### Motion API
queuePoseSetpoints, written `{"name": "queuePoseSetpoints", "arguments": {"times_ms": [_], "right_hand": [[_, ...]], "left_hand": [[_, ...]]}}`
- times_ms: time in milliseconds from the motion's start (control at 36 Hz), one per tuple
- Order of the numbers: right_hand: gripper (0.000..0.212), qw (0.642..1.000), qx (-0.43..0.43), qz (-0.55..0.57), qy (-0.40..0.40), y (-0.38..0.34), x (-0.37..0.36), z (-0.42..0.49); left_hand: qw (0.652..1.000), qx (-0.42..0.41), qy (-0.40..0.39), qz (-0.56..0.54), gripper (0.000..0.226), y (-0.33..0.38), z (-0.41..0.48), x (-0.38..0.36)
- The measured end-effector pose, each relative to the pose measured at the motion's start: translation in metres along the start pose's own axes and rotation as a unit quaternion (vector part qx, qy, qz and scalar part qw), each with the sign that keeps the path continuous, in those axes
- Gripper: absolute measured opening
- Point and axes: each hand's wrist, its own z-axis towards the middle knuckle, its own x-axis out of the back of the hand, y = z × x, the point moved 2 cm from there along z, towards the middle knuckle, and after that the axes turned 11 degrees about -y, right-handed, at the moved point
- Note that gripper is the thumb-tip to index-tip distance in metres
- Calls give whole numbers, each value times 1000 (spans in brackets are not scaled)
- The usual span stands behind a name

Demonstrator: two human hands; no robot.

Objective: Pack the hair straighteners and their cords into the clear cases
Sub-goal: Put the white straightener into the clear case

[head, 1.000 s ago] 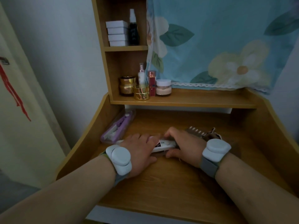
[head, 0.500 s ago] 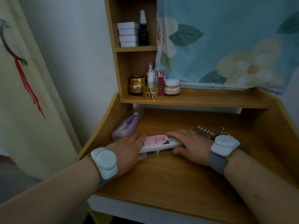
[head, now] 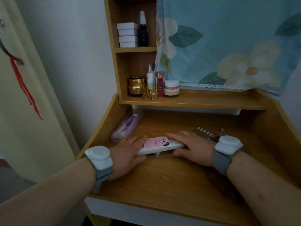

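A clear case (head: 162,148) holding a white hair straightener with a pink label (head: 156,142) lies across the middle of the wooden desk (head: 162,185). My left hand (head: 128,152) grips its left end, fingers over the top and thumb along the front edge. My right hand (head: 190,145) grips the right end the same way. A second clear case (head: 126,128) with a purple straightener inside lies at the back left, against the desk's side wall. No cords can be made out.
A brown comb-like item (head: 205,133) lies behind my right wrist. The low shelf (head: 211,101) carries gold jars (head: 136,86), bottles and a white jar. White boxes (head: 127,35) and a dark spray bottle stand higher up. A floral curtain (head: 228,43) hangs behind.
My hands have slid apart toward the ends of the case, uncovering the pink label. The case has stayed in the middle of the desk.
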Motion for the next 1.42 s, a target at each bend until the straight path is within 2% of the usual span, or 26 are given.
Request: {"name": "queuePoseSetpoints", "arguments": {"times_ms": [444, 583, 694, 750, 889, 1000, 1111, 1194, 1278, 1306, 1417], "right_hand": [[67, 1000, 1, -8, -1, -3, -3, -4], [68, 1000, 3, -12, 3, -2, -3, -4], [80, 1000, 1, -18, 1, -2, -4, -4], [83, 1000, 2, -19, 18, -2, -4, -3], [73, 998, 18, -21, 54, -2, -2, -2], [82, 991, 32, -83, 102, -7, 0, -9], [62, 976, 84, -151, 134, -20, -1, -11], [56, 976, 82, -160, 125, -21, -1, -10], [57, 974, 79, -172, 123, -20, 1, -9], [56, 974, 80, -173, 123, -20, 1, -9], [54, 978, 66, -157, 118, -19, 6, -10]], "left_hand": [[998, 34, 34, 29, 73, 8, 9, -3], [996, 22, 53, 61, 71, 9, 8, -3], [993, 5, 78, 85, 68, 5, 8, -3], [994, -1, 75, 83, 69, 2, 8, -2], [997, -25, 50, 60, 68, -1, 5, 8], [998, -43, 32, 30, 59, 0, 0, 18], [998, -44, 24, 26, 57, 1, 2, 21], [998, -48, 27, 15, 60, 1, 2, 22], [999, -46, 21, 11, 80, 3, -1, 22], [998, -42, 32, 31, 82, 4, -2, 22], [988, -50, 130, 62, 60, 7, -4, 26]]}}
